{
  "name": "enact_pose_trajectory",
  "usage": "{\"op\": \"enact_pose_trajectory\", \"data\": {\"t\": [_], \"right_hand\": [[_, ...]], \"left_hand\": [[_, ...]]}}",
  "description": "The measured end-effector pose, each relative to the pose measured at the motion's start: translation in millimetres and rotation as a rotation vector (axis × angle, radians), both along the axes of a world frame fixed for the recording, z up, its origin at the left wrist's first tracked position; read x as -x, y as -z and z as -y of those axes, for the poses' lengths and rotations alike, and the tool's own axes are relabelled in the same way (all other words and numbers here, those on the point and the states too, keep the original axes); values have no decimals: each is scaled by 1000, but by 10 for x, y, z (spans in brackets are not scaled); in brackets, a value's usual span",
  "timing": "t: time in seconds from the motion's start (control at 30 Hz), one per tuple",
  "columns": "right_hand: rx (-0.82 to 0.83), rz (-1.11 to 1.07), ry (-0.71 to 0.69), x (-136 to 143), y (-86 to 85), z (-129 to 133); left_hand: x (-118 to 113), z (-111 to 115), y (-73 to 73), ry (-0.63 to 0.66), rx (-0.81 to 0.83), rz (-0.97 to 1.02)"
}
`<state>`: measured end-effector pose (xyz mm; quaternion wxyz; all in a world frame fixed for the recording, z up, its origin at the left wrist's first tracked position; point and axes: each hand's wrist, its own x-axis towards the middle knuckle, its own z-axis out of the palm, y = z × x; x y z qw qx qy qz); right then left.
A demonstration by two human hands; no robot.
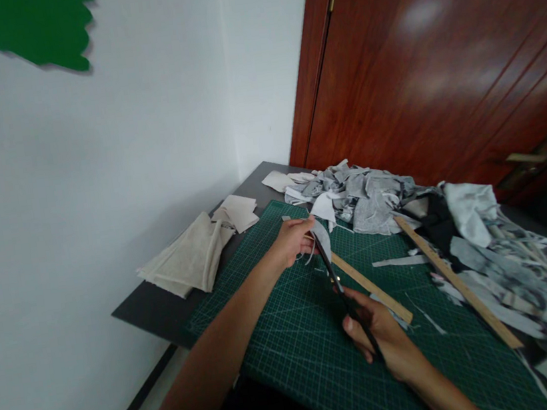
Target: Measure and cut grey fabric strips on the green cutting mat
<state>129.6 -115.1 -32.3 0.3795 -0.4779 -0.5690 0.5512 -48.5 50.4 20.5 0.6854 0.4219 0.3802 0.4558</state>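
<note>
Between the fingers of my left hand [296, 240] is a small grey piece of fabric [322, 239], held up above the green cutting mat [287, 311]. My right hand [373, 328] is wrapped round the handles of black scissors [338, 284]. The scissors' blades point away from me and meet the fabric close to my left fingertips. A thin strip of cloth dangles under my left fingers. Whether the blades are fully closed is hard to make out.
One wooden ruler [372, 288] lies behind the scissors, another [458, 281] further right. Fabric scraps [372, 192] are heaped along the back and right. Folded cream cloth [194, 256] and white pieces [237, 212] lie at the left by the wall. A brown door [436, 62] stands behind.
</note>
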Motion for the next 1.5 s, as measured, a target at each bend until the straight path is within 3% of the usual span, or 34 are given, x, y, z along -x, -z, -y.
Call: {"op": "enact_pose_trajectory", "data": {"t": [0.47, 0.73, 1.0, 1.5], "right_hand": [[-17, 1, 1, 29, -32, -2], [-12, 19, -81, 11, -62, 22], [-14, 37, -45, 16, -59, 26], [11, 37, -5, 35, -74, 24]], "left_hand": [[-1, 7, -10, 49, 30, 9], [31, -57, 0, -134, -35, 102], [36, -20, -6, -128, -143, 16], [14, 2, 3, -90, -176, -32]]}}
